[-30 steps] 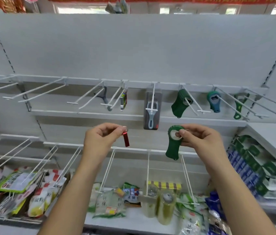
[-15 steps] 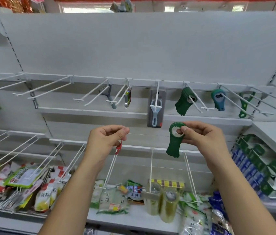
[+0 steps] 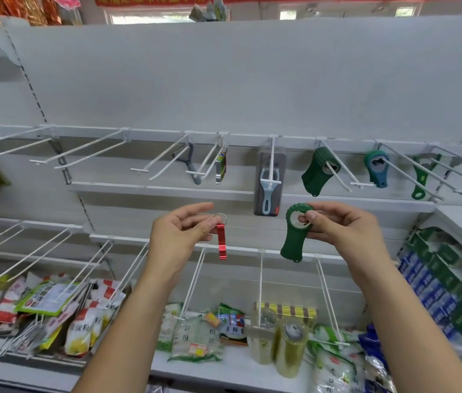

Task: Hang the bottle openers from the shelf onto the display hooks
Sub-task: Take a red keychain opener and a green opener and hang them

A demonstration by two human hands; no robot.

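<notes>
Still poised below the display hooks [image 3: 82, 146], pinching the red bottle opener [image 3: 221, 241] in the left hand [image 3: 178, 236], now swung straight with its ring showing, and gripping the green bottle opener [image 3: 292, 236] by its head in the right hand [image 3: 343, 231]; seemingly ready to hang.

Upper left: the bare hooks [image 3: 82, 145] stand free; you can reach their tips head-on.
Upper middle: the boxed peeler [image 3: 269, 181] hangs just above the gap between your left hand [image 3: 178, 239] and right hand [image 3: 343, 231].
Upper right: the dark green opener [image 3: 316, 173] and teal opener [image 3: 377, 168] sit far back; the prong fronts are bare.
Below: the lower hooks [image 3: 261, 287] jut toward you under your wrists.
</notes>
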